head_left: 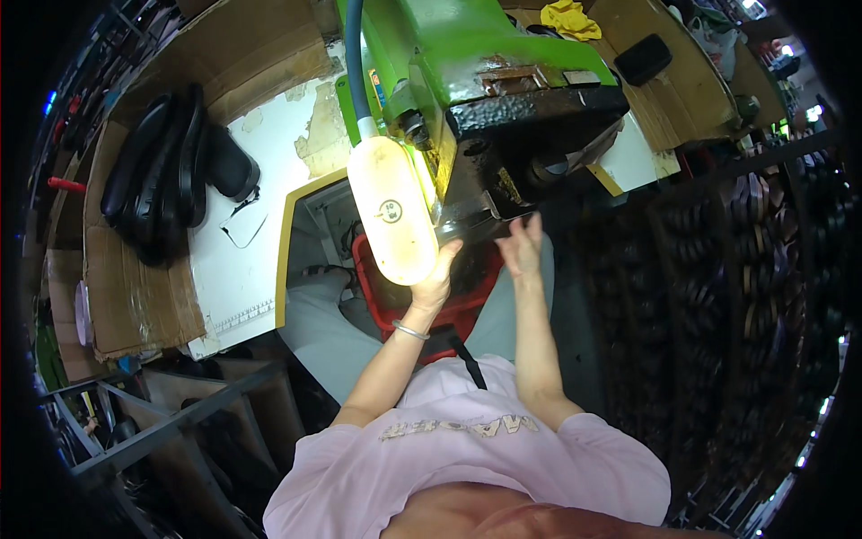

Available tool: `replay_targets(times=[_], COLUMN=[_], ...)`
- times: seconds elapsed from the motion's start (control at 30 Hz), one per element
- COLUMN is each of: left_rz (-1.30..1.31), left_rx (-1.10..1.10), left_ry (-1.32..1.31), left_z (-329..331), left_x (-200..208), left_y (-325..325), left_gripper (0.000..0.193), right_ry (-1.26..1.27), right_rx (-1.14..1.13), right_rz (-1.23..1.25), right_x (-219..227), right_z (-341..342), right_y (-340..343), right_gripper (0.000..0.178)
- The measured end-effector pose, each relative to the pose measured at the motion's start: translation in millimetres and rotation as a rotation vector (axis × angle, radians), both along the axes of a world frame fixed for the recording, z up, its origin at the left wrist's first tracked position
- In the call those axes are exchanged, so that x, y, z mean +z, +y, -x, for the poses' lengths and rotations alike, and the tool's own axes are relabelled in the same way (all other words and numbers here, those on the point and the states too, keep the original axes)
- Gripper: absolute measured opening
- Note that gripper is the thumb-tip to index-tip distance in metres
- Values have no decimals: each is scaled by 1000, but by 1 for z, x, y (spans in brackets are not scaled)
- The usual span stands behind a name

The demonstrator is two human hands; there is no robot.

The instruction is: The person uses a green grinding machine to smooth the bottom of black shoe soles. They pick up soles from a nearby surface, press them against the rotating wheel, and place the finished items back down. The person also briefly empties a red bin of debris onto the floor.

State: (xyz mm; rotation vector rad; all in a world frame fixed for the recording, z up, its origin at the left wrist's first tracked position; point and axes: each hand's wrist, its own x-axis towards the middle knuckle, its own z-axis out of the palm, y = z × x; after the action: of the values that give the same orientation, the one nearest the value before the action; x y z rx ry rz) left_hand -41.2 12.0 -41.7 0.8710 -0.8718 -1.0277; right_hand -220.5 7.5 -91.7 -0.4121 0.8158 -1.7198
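Between the two grips, just under the machine head, sits a dark, shiny piece; outline's poor, can't say exactly what it is, or whether it's separate from the machine. Left grip is just left of it, thumb up, fingers mostly behind the lamp, so can't tell if it's closed on anything. Right grip is just right of it, fingers spread and loosely bent near the metal above, nothing visibly clamped; contact unclear. If the piece is loose, my read: light, fairly stiff, bit slippery given the sheen, not fragile, though the finish could scuff. Best hold would be flat finger pads on both outer ends, thumb on the near edge, tips clear of the metal. Below both grips, red bin between the knees. Well left of the left grip, white surface with a cardboard box and black shoes at it. Far beyond the right grip, yellow cloth by the machine.
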Motion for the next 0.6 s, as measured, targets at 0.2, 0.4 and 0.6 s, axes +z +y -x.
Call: replay_targets(times=[0.2, 0.4, 0.6], left_rz=[138, 140, 17], left_rx=[-133, -175, -118], left_ry=[-302, -111, -9], left_z=[-24, -62, -111], left_x=[55, 98, 86], left_y=[-9, -6, 4], left_gripper=[43, 24, 34], right_ry=[744, 950, 918], right_rx=[-455, -409, -281], right_rz=[110, 207, 330], right_x=[103, 153, 156], right_z=[49, 31, -9], right_y=[7, 11, 18], right_gripper=[66, 72, 74])
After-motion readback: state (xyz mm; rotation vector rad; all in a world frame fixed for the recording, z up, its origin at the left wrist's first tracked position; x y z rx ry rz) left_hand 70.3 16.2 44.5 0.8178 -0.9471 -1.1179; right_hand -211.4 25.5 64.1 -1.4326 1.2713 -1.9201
